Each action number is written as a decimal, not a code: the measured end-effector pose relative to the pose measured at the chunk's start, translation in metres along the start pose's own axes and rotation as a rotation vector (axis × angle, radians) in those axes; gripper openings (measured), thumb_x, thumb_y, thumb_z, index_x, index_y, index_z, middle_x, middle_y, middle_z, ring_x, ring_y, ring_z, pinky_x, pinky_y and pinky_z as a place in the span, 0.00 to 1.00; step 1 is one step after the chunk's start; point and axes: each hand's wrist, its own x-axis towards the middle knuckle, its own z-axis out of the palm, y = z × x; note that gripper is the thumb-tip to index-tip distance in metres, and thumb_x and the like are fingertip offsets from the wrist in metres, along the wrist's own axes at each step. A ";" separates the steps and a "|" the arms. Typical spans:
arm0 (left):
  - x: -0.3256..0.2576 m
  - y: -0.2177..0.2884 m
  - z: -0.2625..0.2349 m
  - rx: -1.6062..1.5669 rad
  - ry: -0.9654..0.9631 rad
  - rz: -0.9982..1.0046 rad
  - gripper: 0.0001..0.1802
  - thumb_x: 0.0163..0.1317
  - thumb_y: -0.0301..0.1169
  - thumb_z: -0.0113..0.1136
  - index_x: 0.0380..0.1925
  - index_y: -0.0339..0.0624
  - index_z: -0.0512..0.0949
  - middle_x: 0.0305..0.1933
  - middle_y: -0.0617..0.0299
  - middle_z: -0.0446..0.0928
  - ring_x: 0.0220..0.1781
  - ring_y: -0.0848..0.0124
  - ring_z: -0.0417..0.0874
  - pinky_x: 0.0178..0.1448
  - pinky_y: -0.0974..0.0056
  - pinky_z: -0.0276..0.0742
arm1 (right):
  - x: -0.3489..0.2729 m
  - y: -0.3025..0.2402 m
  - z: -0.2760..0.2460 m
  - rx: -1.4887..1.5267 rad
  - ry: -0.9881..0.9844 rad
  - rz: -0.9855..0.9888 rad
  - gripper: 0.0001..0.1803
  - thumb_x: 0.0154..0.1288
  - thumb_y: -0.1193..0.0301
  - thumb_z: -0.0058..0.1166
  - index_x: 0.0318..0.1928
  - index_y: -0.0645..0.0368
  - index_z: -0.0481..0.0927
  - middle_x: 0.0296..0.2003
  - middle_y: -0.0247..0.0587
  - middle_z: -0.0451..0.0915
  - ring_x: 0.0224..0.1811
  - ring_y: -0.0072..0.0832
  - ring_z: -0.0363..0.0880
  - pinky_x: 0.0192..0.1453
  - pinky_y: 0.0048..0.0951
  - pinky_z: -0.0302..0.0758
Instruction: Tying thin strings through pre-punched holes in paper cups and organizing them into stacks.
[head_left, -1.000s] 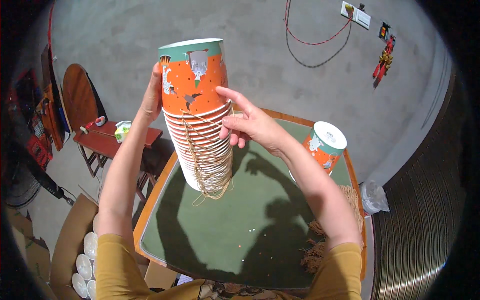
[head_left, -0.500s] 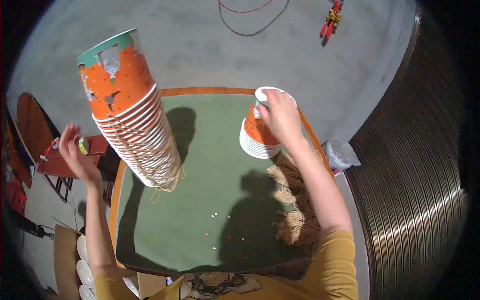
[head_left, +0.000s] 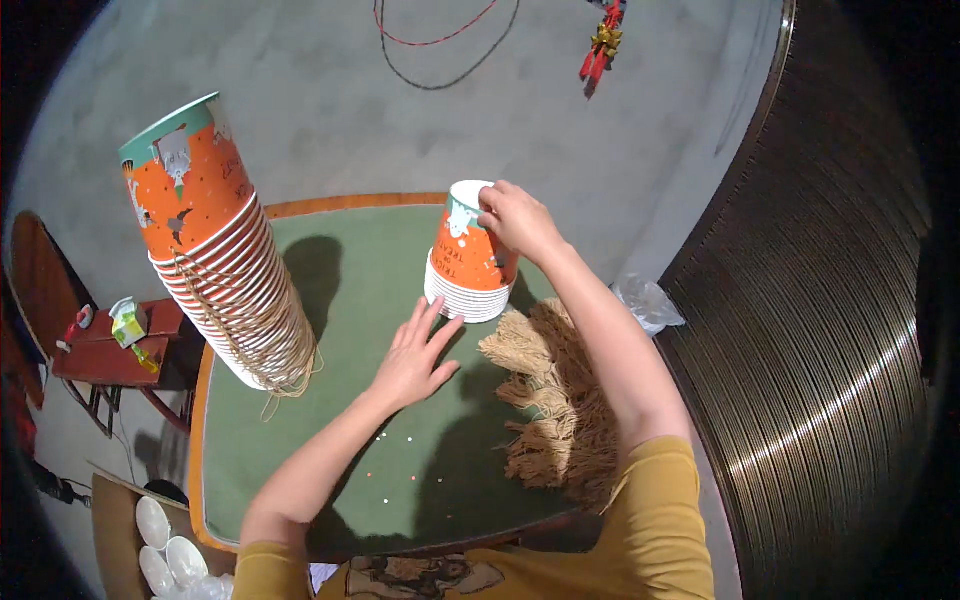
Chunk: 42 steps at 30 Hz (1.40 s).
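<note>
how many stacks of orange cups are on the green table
2: a tall stack at the table's left edge, and a short stack toward the far right, its top in the right hand. No others show.

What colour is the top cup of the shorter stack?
The top cup is orange with a green band, best seen in the head view.

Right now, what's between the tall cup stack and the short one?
Head view: green tabletop, partly shadowed, with the left hand near the short stack.
</note>
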 end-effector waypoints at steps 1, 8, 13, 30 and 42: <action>0.013 -0.004 0.014 0.002 0.040 -0.049 0.40 0.58 0.42 0.61 0.69 0.54 0.56 0.75 0.47 0.43 0.76 0.46 0.43 0.70 0.42 0.54 | 0.001 0.001 -0.003 0.017 -0.009 0.028 0.10 0.60 0.67 0.55 0.38 0.57 0.73 0.39 0.43 0.75 0.44 0.43 0.77 0.47 0.42 0.74; 0.055 -0.005 0.055 0.020 0.179 -0.142 0.45 0.59 0.43 0.61 0.72 0.60 0.48 0.75 0.40 0.35 0.75 0.39 0.42 0.71 0.41 0.52 | 0.001 0.017 -0.023 0.098 0.000 0.093 0.10 0.59 0.67 0.55 0.37 0.58 0.73 0.38 0.43 0.74 0.42 0.42 0.77 0.46 0.40 0.73; 0.052 -0.017 0.071 -0.014 0.216 -0.183 0.41 0.61 0.46 0.58 0.72 0.63 0.49 0.75 0.41 0.38 0.74 0.39 0.46 0.68 0.39 0.55 | -0.002 0.030 -0.041 0.160 0.095 0.036 0.09 0.61 0.66 0.54 0.37 0.58 0.73 0.38 0.45 0.75 0.43 0.45 0.77 0.46 0.43 0.74; 0.058 0.030 -0.036 -0.742 0.496 -0.152 0.20 0.70 0.38 0.47 0.56 0.40 0.71 0.60 0.53 0.69 0.67 0.62 0.66 0.70 0.58 0.59 | -0.139 -0.001 -0.103 0.285 0.693 -0.130 0.09 0.57 0.78 0.60 0.38 0.60 0.75 0.48 0.43 0.80 0.51 0.36 0.77 0.55 0.34 0.73; 0.029 0.086 -0.089 -1.836 0.351 -0.211 0.19 0.68 0.31 0.52 0.56 0.35 0.68 0.53 0.57 0.75 0.56 0.70 0.76 0.63 0.62 0.72 | -0.229 -0.047 -0.033 0.452 0.668 -0.080 0.11 0.56 0.79 0.61 0.37 0.58 0.72 0.51 0.49 0.77 0.57 0.45 0.74 0.61 0.42 0.70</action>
